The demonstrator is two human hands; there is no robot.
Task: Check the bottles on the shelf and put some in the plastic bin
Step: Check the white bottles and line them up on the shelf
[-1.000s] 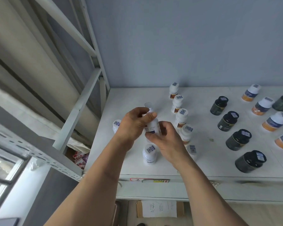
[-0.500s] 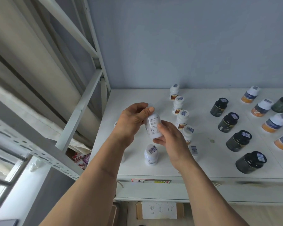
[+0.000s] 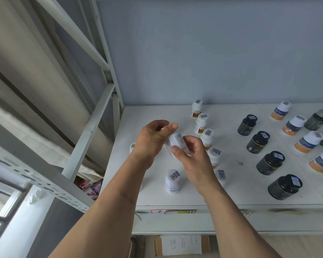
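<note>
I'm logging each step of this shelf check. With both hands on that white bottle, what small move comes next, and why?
Probably keep turning the white bottle to read its printed label. The left hand and right hand hold it tilted above the shelf, text facing the camera, so checking looks unfinished. No plastic bin is in view.

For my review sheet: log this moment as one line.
stage: checking | left hand + right hand: hold white bottle, tilted, above shelf | bin: unseen
</note>
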